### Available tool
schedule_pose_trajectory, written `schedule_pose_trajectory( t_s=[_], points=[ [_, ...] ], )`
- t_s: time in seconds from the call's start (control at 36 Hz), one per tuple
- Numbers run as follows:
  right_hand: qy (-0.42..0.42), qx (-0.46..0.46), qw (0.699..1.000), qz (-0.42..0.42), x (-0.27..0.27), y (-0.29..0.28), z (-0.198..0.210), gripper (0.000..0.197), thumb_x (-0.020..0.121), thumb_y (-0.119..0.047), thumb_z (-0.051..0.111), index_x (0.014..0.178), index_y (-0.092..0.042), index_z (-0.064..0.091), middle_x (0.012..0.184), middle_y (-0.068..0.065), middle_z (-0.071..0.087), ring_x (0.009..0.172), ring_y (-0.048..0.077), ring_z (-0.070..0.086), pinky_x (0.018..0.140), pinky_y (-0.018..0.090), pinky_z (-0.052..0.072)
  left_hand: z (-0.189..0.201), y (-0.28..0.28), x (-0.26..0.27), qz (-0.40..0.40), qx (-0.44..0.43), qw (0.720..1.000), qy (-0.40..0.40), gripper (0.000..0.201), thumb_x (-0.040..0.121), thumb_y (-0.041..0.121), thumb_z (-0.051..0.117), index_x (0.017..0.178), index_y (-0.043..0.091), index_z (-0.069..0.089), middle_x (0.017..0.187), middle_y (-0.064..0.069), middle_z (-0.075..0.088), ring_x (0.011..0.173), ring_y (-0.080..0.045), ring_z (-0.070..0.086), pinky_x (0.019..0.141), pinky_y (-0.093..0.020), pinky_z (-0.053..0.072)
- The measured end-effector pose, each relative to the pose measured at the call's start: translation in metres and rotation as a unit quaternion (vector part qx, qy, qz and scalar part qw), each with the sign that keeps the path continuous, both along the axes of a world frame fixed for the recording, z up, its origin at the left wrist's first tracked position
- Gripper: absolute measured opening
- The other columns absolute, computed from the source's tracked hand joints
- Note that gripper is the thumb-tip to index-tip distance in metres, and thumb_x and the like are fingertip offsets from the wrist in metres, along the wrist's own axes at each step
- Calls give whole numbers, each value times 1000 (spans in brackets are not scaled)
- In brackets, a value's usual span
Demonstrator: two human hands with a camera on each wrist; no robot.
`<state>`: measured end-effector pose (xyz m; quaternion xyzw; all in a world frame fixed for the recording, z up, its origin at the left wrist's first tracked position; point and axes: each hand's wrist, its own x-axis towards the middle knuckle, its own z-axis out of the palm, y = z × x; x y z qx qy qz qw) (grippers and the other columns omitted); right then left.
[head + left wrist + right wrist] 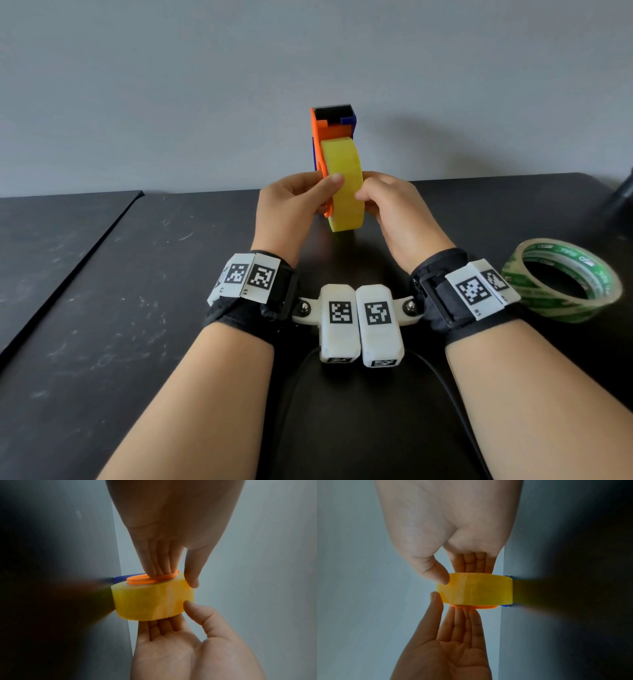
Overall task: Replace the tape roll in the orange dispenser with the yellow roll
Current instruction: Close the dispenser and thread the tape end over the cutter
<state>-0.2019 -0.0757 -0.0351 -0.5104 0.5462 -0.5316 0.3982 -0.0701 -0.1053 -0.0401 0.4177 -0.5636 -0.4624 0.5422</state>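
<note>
The orange dispenser (330, 130) is held upright above the black table (137, 308), serrated cutter at the top. The yellow roll (342, 185) sits on its hub. My left hand (298, 202) grips from the left, fingers flat against the orange side plate (150, 579) and thumb on the roll's tread. My right hand (383, 205) grips the roll from the right. Its fingers (471, 563) press the roll's open face and its thumb lies on the yellow roll (474, 589). In the left wrist view the yellow roll (152, 600) is squeezed between both hands.
A clear tape roll with green print (561, 281) lies flat on the table beside my right wrist. A dark object (620, 202) stands at the right edge. A seam runs through the tabletop at far left. A black cable (298, 377) trails between my forearms.
</note>
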Motion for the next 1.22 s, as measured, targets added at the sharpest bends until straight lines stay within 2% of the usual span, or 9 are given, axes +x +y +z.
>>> schedule_pose_trajectory(
  t_s=[0.14,0.28,0.39,0.5,0.61,0.69,0.83,1.11,1.22],
  points=[
    [0,1,1000,14,1,1,0,36,75,-24,50,102,-13,71,106,11,70,107,26,63,103,49,46,-1,-2,0,14,4,1000,8,19,85,26,73,94,9,75,87,-11,76,74,-13,69,75,-25,60],
    [7,6,1000,16,2,2,1,39,74,-22,51,107,-17,71,107,6,72,108,23,63,104,47,46,-1,-3,0,20,-2,1000,9,22,86,27,72,95,7,75,85,-10,76,70,-12,69,71,-22,59],
    [12,3,1000,17,1,3,1,32,84,-16,51,109,-17,70,108,4,72,107,20,64,102,42,47,-2,-4,0,15,3,1000,6,22,87,27,70,99,9,74,86,-6,76,70,-7,69,71,-19,57],
    [7,-10,1000,28,-1,2,-1,25,93,-15,47,104,-23,68,107,4,71,105,17,65,97,35,50,-2,-6,2,-23,25,999,15,21,88,18,69,106,8,73,97,-9,76,82,-15,70,81,-27,57],
    [-9,-12,999,29,-1,1,-1,23,95,-18,47,94,-28,69,106,4,71,105,19,66,102,41,49,-2,-5,2,-44,22,999,15,30,86,11,68,116,4,69,104,-10,76,86,-13,72,79,-24,56],
    [-22,-7,999,28,-1,0,-1,21,92,-21,49,95,-28,69,110,5,71,108,20,65,105,45,47,-3,-4,2,-38,12,999,21,28,87,13,69,113,4,71,99,-7,76,77,-6,71,72,-17,54],
    [-36,-2,999,20,-1,-1,0,25,76,-26,52,90,-24,73,107,8,73,107,25,66,105,49,46,-4,-4,1,-20,0,1000,14,19,86,18,71,103,10,74,86,0,76,69,-1,68,69,-16,53],
    [-5,-4,1000,26,-1,0,-2,33,85,-14,48,109,-21,70,109,4,72,108,20,65,104,45,47,-3,-3,-1,6,0,1000,12,19,86,22,71,99,10,75,88,-6,76,70,-8,67,74,-22,56],
    [0,-3,1000,30,-1,1,-2,39,82,-16,49,116,-17,68,110,3,72,109,20,65,103,45,48,-3,-3,0,5,6,1000,22,17,87,23,70,98,10,74,91,-11,76,75,-12,69,75,-23,58]
  ],
)
